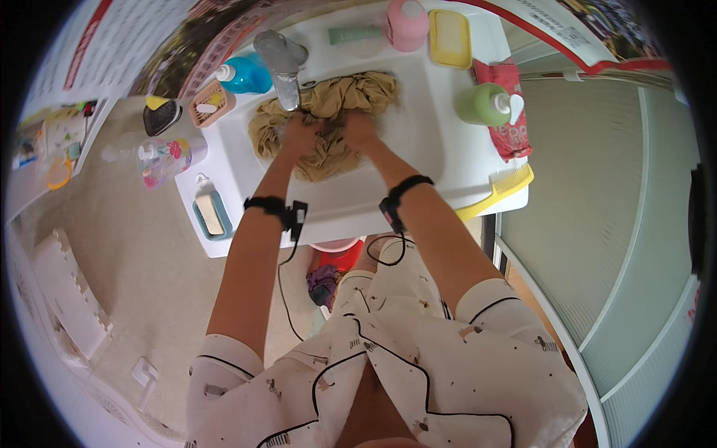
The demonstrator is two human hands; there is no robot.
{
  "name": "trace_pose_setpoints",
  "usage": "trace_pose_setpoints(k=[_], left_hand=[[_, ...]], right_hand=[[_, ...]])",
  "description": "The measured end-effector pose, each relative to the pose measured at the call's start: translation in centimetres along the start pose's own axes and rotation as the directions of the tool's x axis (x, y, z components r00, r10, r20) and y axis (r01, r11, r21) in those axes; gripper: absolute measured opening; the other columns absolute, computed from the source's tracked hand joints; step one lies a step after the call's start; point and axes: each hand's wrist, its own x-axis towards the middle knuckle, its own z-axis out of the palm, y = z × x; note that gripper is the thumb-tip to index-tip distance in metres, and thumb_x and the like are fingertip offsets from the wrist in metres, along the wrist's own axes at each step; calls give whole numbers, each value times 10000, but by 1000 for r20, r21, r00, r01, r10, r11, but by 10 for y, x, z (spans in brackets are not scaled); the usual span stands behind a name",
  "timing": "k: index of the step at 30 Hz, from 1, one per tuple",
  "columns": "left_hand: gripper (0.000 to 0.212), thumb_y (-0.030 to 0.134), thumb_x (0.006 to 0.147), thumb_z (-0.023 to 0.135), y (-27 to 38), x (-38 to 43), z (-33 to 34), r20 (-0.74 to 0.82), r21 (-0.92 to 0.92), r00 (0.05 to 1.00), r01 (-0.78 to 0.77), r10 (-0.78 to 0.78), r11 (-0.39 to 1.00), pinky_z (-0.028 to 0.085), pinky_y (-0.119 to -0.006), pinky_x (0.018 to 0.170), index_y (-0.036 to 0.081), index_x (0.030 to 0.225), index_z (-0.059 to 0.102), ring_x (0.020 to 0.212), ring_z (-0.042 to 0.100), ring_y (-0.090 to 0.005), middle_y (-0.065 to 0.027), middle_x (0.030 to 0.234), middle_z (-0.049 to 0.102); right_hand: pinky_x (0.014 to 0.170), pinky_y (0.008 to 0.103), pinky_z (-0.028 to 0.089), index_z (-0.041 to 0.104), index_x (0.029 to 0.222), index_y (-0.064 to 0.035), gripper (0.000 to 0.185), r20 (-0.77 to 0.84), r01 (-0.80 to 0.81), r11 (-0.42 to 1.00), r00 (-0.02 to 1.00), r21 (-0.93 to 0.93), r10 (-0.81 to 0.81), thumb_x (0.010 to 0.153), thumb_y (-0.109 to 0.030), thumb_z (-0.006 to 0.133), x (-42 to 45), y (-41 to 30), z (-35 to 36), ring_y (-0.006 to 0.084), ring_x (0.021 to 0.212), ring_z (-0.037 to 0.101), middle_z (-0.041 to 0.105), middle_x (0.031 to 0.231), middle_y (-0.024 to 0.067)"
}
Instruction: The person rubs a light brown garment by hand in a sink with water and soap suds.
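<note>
A wet, crumpled tan cloth [336, 159] lies in the white sink basin [414, 140], beneath a metal faucet [280, 61]. My left hand [302, 134] grips the cloth just below the faucet's spout. Close beside it on the right, my right hand [358, 131] clutches another part of the same cloth. Folds of fabric hide the fingertips of both hands. Black straps with small devices and cables are around both wrists.
Around the rim stand a blue pump bottle [246, 74], pink bottle [407, 25], green pump bottle [484, 105], yellow soap dish [451, 39] and peach soap dish [212, 105]. A yellow comb [498, 193] lies front right; a blue dish with soap [212, 215] sits front left.
</note>
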Motion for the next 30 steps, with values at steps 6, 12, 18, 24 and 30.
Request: trace_pose_setpoints(k=[6, 12, 18, 24, 30], left_hand=[[408, 275, 876, 629, 46, -86, -36, 264, -964, 961, 259, -82, -68, 414, -310, 957, 72, 1216, 534, 1126, 543, -183, -51, 1232, 561], [383, 347, 945, 507, -18, -87, -9, 132, -991, 991, 132, 38, 12, 460, -336, 904, 98, 1236, 516, 1075, 547, -183, -42, 1167, 580], [389, 393, 958, 454, 45, -107, -22, 268, -960, 962, 262, -46, -102, 470, -362, 908, 108, 1210, 536, 1051, 562, -203, -51, 1140, 597], [391, 379, 942, 479, 29, -112, -23, 265, -962, 964, 265, 6, -71, 483, -397, 891, 89, 1200, 525, 1039, 575, -243, -65, 1148, 598], [439, 390, 945, 471, 57, -111, -33, 124, -988, 978, 137, -170, 67, 460, -389, 928, 60, 1232, 510, 1070, 564, -235, -83, 1195, 577]], right_hand=[[748, 471, 483, 500, 1179, -26, 359, -414, 21, 755, 846, 656, 335, 864, -188, 556, -65, -76, -13, 391, 917, 598, 609, 1005, 236], [636, 478, 470, 582, 882, -39, 256, -448, 122, 844, 882, 522, 150, 830, -289, 596, -108, -173, -28, 400, 734, 601, 626, 802, 199], [574, 488, 461, 584, 733, -50, 305, -540, -63, 861, 755, 505, 373, 838, -336, 564, -75, -147, -39, 389, 635, 599, 605, 671, 190], [601, 492, 473, 609, 705, -68, 296, -462, -50, 902, 846, 428, 266, 836, -326, 548, -89, -150, -17, 380, 656, 613, 626, 685, 169], [668, 455, 503, 650, 791, -41, 268, -342, -167, 708, 785, 687, 517, 847, -290, 571, -33, -68, -27, 360, 708, 618, 629, 721, 167]])
